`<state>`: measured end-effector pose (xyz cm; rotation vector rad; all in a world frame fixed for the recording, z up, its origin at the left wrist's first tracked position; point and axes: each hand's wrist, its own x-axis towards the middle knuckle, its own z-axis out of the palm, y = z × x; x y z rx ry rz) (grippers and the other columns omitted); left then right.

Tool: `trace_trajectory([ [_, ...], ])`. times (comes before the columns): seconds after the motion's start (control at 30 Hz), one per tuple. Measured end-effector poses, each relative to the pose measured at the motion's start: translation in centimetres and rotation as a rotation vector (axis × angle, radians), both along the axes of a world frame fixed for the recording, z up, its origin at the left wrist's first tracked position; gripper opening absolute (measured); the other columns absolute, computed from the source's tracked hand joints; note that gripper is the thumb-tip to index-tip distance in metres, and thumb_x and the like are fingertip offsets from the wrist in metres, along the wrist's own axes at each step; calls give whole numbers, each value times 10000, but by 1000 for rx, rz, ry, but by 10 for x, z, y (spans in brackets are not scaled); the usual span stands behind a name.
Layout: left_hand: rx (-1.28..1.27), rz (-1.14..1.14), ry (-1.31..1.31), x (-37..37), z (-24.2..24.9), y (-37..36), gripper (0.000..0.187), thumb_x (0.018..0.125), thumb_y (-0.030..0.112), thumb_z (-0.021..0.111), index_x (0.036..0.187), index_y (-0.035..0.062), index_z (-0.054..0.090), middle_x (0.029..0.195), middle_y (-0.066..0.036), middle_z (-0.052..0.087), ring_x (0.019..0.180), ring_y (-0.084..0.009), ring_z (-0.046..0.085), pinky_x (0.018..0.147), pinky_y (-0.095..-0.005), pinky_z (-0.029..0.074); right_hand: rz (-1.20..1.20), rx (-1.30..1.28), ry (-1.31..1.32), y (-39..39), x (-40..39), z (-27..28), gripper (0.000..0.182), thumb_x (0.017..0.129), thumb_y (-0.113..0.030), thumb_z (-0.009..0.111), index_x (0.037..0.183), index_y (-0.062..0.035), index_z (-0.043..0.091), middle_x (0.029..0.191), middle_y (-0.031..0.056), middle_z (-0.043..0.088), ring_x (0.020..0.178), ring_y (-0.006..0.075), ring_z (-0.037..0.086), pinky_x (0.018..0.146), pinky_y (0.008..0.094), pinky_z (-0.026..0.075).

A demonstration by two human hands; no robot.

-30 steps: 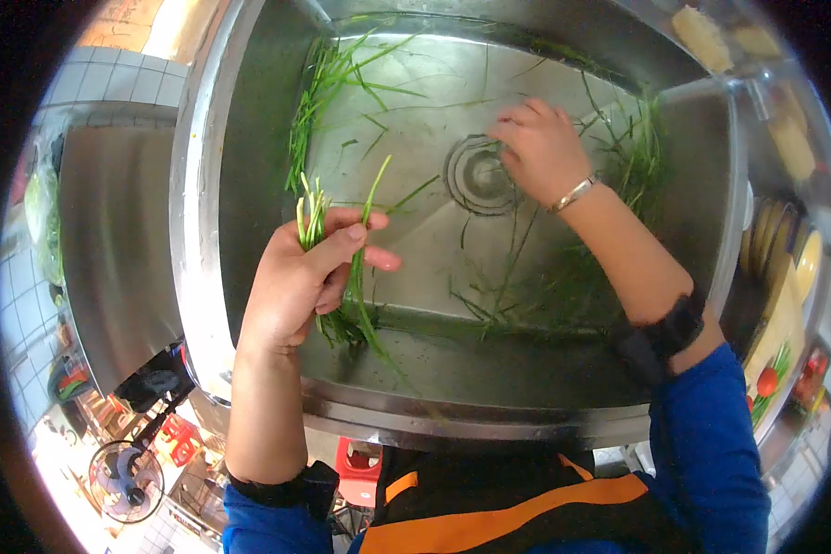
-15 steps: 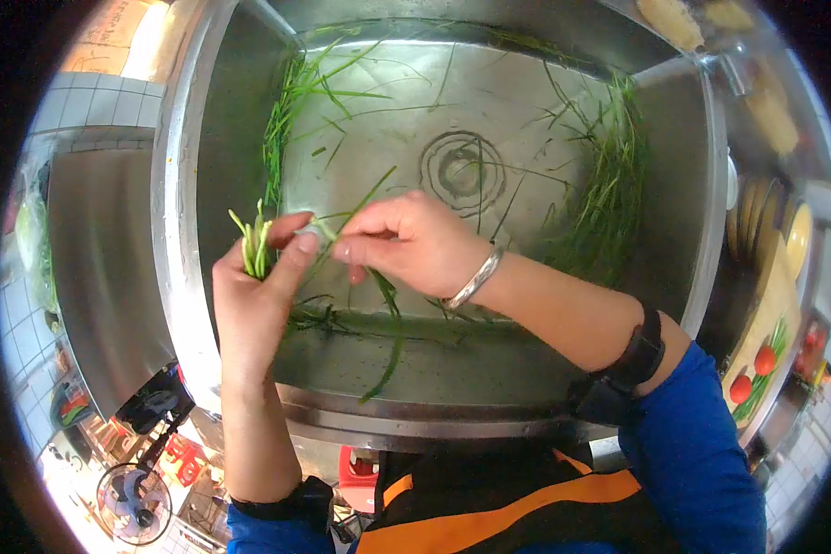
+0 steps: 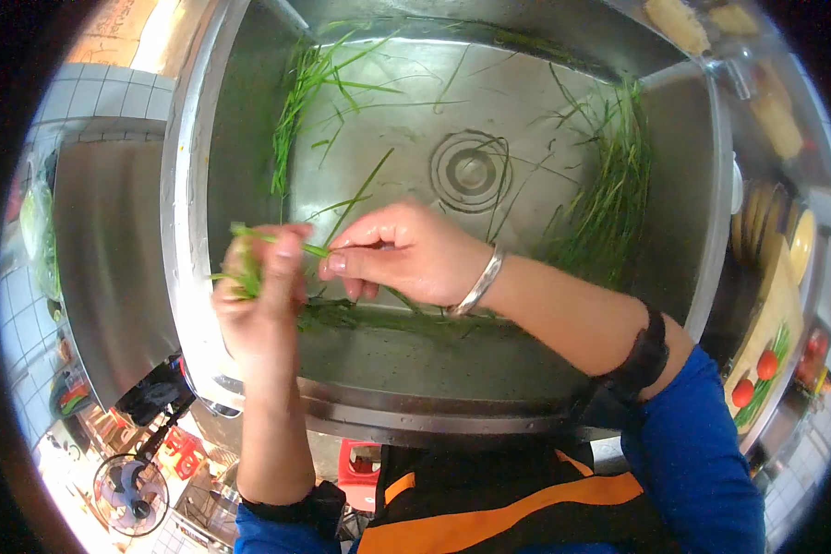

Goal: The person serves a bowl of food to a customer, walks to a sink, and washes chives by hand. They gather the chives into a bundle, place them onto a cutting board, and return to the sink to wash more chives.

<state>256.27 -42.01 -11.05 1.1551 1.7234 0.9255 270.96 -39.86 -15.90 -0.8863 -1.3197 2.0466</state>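
Observation:
My left hand (image 3: 268,295) is closed around a small bunch of green chives (image 3: 246,277), whose pale cut ends stick out on its left side. Between the two hands stretches a single chive stalk (image 3: 316,250), held at its left end by my left thumb and fingers. My right hand (image 3: 414,256) pinches the other part of this stalk between thumb and forefinger. Both hands are above the near left part of a metal sink (image 3: 434,420) with water in it. Loose chives (image 3: 291,120) float along the left wall, and a thicker heap of chives (image 3: 623,175) lies along the right wall.
The sink's drain (image 3: 471,168) shows in the middle of its floor. At the right, a cutting board (image 3: 757,319) carries two tomatoes (image 3: 766,364) and some green stalks. A metal tap (image 3: 734,78) is at the upper right. A fan (image 3: 131,495) stands at lower left.
My left hand has turned and shifted slightly, so the bunch's ends now point more to the left. My right hand has moved a little, staying close to the left.

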Motion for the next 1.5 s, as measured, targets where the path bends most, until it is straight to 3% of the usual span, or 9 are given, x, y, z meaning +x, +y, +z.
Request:
trace_trajectory([
  [0.13,295,353,-91,-33,31,24,241,798,261,506,841,29,557,638,3,457,510,-27,369,361,-174,211,18,102,-16,23,25,-3,196,810,-174,496,845,-4,587,661,29,573,603,64,520,538,193,419],
  [0.3,520,77,-575,-126,63,30,220,873,194,347,895,24,484,992,-119,516,816,-151,468,585,-233,339,-99,317,-464,50,62,-31,161,780,-156,517,834,-26,595,708,42,591,587,109,536,549,219,432],
  [0.4,626,528,-439,-78,76,32,222,874,198,342,886,16,470,938,-121,518,843,-165,467,602,-244,338,-80,693,-928,44,42,-56,133,733,-117,526,833,-64,595,747,55,588,629,187,549,564,270,446],
  [0.53,521,70,-758,-114,59,21,147,859,134,380,872,9,456,610,-7,317,567,-91,329,525,-221,284,46,1216,-744,22,-26,-65,121,672,-69,483,762,-84,562,801,68,566,774,223,533,607,342,460],
  [0.77,317,249,-501,-68,54,13,227,821,122,450,999,-18,466,508,56,204,388,-26,174,333,-180,145,427,1031,-1037,25,-29,-75,80,667,-117,486,652,-99,562,655,58,564,679,238,545,578,356,461],
  [0.83,133,243,-465,-60,47,7,222,811,133,464,978,-12,480,478,69,197,362,-16,166,311,-184,125,-63,703,-919,23,-11,-69,88,661,-128,496,619,-107,571,582,54,552,637,249,548,567,354,462],
  [0.97,-54,148,-587,-50,35,-7,220,824,120,432,969,-34,492,458,69,186,357,-25,184,319,-183,169,269,773,-1324,25,27,-60,88,662,-108,505,704,-113,583,712,58,575,728,240,545,606,336,461],
  [1.23,-67,112,-596,-41,33,-1,211,826,116,432,961,-32,501,468,64,197,370,-27,189,330,-186,163,61,1469,-671,3,3,-61,246,626,-101,528,870,-109,554,867,5,520,1022,187,411,720,305,425],
  [1.5,-82,62,-556,-30,33,1,223,827,124,429,983,-31,468,494,60,205,374,-21,178,321,-170,172,484,1324,-1059,-1,-7,-99,82,619,-189,534,633,-142,599,797,19,528,881,171,446,779,321,338],
])
